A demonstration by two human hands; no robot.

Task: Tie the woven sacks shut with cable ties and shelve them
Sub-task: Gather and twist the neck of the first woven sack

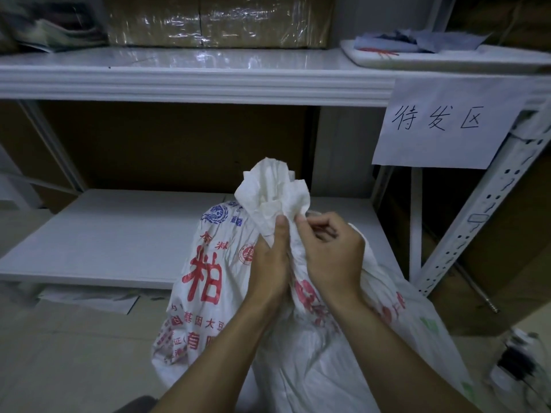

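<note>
While the woven sack (208, 278) stands upright on the floor against the front edge of the lower shelf (104, 239), toward that shelf's right end, its gathered neck (268, 192) rises straight up out of the two hands. The long axis of the bunch is therefore vertical, and a tie would have to go round it crosswise, at about the level of the grip. The left hand (269, 257) is wrapped round the neck from the left, thumb pointing up along the fabric. The right hand (331, 251) meets it from the right, fingers curled, thumb and forefinger pinching the fabric just beside the left thumb. Whether a cable tie lies between those fingers cannot be made out. Neither hand is nearer; both are on the neck. The sack is white and crinkled, printed with large red characters and a blue emblem. Its body bulges below the grip and its loose mouth flares above.
</note>
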